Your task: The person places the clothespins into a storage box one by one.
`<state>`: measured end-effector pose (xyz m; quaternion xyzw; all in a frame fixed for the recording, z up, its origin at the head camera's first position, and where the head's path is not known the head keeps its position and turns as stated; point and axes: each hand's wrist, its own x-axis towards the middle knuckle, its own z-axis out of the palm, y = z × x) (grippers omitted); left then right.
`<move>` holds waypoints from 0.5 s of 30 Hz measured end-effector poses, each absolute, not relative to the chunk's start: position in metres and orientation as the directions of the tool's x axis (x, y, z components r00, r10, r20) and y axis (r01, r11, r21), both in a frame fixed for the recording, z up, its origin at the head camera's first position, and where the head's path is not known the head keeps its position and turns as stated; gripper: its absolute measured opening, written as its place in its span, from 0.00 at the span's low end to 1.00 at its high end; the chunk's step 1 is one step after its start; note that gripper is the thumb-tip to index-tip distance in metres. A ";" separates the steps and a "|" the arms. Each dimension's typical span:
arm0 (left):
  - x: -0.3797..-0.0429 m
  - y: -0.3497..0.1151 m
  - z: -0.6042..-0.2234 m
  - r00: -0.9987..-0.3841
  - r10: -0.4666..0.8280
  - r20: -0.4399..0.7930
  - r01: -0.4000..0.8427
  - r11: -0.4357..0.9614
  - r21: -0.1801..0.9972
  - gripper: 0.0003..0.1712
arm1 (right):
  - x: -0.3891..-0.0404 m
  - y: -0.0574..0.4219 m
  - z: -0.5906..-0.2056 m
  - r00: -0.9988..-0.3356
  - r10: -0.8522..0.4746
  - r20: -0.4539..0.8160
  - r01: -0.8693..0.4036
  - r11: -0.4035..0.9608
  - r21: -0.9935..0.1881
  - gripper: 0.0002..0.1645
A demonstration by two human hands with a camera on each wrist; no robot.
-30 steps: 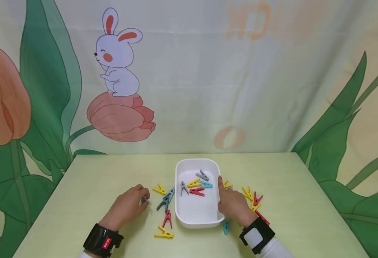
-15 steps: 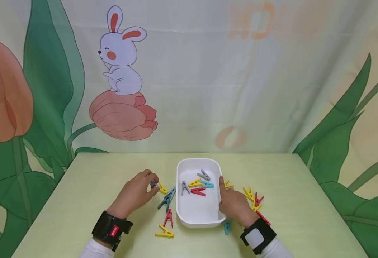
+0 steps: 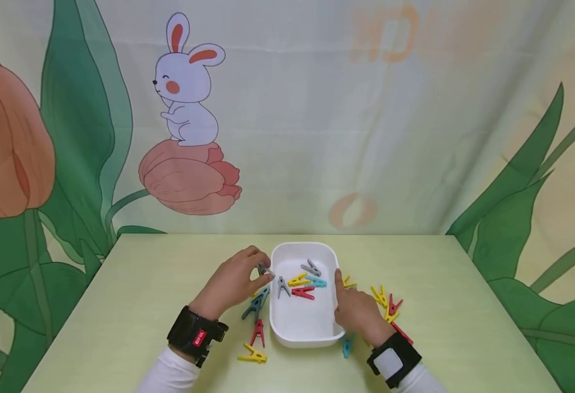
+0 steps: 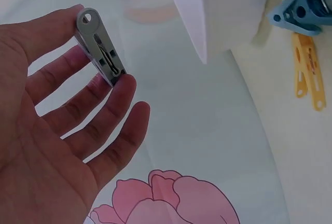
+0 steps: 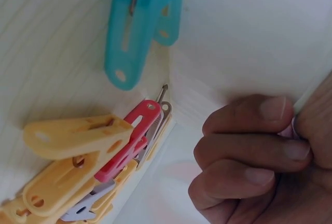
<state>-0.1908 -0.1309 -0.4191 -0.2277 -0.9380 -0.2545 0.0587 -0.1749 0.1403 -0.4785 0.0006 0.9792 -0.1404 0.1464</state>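
My left hand [image 3: 233,284] pinches a grey clothespin [image 4: 101,47] between thumb and fingertips, at the left rim of a white tray [image 3: 304,343]. In the left wrist view the other fingers are loosely bent. My right hand [image 3: 360,312] holds the tray's right side, its index finger lying along the rim; the right wrist view shows the remaining fingers curled against the tray wall. Inside the tray lie grey clothespins [image 3: 282,287], a yellow clothespin [image 3: 297,280], a light blue clothespin [image 3: 317,281] and a red clothespin [image 3: 303,293].
Left of the tray lie dark blue clothespins [image 3: 255,307], a red clothespin [image 3: 258,332] and a yellow clothespin [image 3: 252,355]. Right of it, partly behind the right hand, are several yellow and red clothespins [image 3: 392,305] and a light blue clothespin [image 3: 348,346]. A printed curtain [image 3: 287,136] hangs behind the table.
My left hand has moved right and away from me, carrying the grey clothespin from the table's left side to the tray's left rim. My right hand stays at the tray.
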 end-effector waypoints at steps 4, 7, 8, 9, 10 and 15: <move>-0.191 -0.123 -0.416 -0.885 0.408 0.226 0.466 0.754 0.464 0.16 | -0.175 0.141 -0.478 -0.957 -0.039 -0.286 0.042 0.961 -0.273 0.54; -0.190 -0.118 -0.414 -0.888 0.403 0.222 0.460 0.765 0.450 0.15 | -0.175 0.141 -0.478 -0.957 -0.045 -0.286 0.038 0.960 -0.279 0.54; -0.190 -0.116 -0.414 -0.887 0.403 0.223 0.461 0.769 0.443 0.15 | -0.175 0.141 -0.478 -0.957 -0.048 -0.286 0.035 0.960 -0.279 0.54; -0.190 -0.114 -0.413 -0.887 0.404 0.223 0.462 0.772 0.437 0.16 | -0.175 0.141 -0.479 -0.957 -0.048 -0.285 0.035 0.959 -0.280 0.55; -0.191 -0.113 -0.412 -0.886 0.407 0.222 0.464 0.772 0.434 0.16 | -0.176 0.141 -0.479 -0.958 -0.047 -0.284 0.036 0.959 -0.280 0.55; -0.194 -0.102 -0.408 -0.866 0.445 0.227 0.499 0.753 0.428 0.17 | -0.177 0.141 -0.478 -0.959 -0.045 -0.278 0.039 0.957 -0.288 0.56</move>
